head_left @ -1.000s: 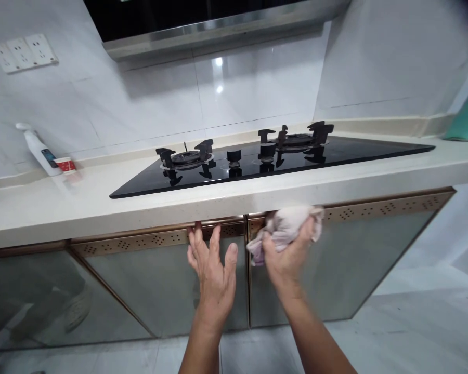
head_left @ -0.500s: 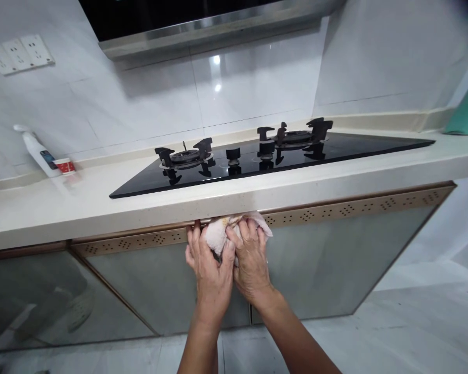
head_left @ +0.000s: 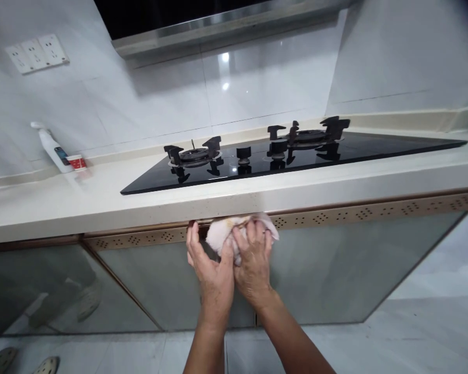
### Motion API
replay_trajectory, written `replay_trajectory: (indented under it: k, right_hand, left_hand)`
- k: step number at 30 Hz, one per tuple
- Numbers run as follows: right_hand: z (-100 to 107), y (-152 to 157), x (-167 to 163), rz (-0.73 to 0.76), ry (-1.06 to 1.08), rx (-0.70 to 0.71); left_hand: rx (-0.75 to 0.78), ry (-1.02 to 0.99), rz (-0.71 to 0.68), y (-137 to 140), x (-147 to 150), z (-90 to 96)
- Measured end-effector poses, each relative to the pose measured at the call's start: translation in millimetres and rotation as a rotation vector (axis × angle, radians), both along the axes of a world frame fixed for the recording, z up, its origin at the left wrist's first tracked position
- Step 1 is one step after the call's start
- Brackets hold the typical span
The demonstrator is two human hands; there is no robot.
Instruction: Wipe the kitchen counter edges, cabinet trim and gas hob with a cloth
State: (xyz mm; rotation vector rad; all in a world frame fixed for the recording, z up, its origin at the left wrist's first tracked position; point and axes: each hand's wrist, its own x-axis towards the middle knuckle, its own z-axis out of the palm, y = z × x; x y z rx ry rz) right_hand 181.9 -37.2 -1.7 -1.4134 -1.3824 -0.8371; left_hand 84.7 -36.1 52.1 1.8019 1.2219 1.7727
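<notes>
A crumpled whitish-pink cloth (head_left: 220, 234) with a yellowish stain lies against the top edge of the cabinet doors, just under the counter. My right hand (head_left: 253, 254) grips it, fingers bent over its front and pressing it to the perforated strip (head_left: 320, 218). To the left, my left hand (head_left: 210, 270) has its fingers stretched up to the top rim of the left cabinet door (head_left: 148, 280). Its thumb touches the cloth's lower side. A dark gap shows between the left fingers and the cloth.
A black gas cooktop (head_left: 226, 179) with two burners sits on the white counter (head_left: 93, 200). A white bottle (head_left: 52, 148) and a red-and-white cup (head_left: 77, 162) stand at the left. The range hood (head_left: 218, 26) hangs above. Shoes (head_left: 47, 365) show on the floor at lower left.
The view has shifted, so the counter and cooktop appear further right. My left fingers have spread away from the cloth, which now shows more of its surface. My right hand still presses on it.
</notes>
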Motion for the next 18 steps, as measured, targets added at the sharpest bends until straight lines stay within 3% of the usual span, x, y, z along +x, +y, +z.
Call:
replay_trajectory:
  k: [4,9,14,18]
  right_hand:
    - [-1.8,3.1,-6.8,-0.043,0.091,0.107]
    - [-2.9,23.2,-27.1,-0.093,0.092,0.123]
    - [-6.0,47.6,-60.3,-0.054,-0.156,0.039]
    - [9.3,64.7,-100.8,0.067,-0.357,-0.075]
  left_hand:
    - [-0.047,-0.009,0.031,-2.6,-7.0,9.1]
    - [-0.155,-0.019,0.019,-6.3,-12.5,17.6]
    - [-0.173,-0.203,0.133,-3.4,-19.0,32.9]
    - [-0.069,-0.334,0.305,0.2,-39.4,39.8]
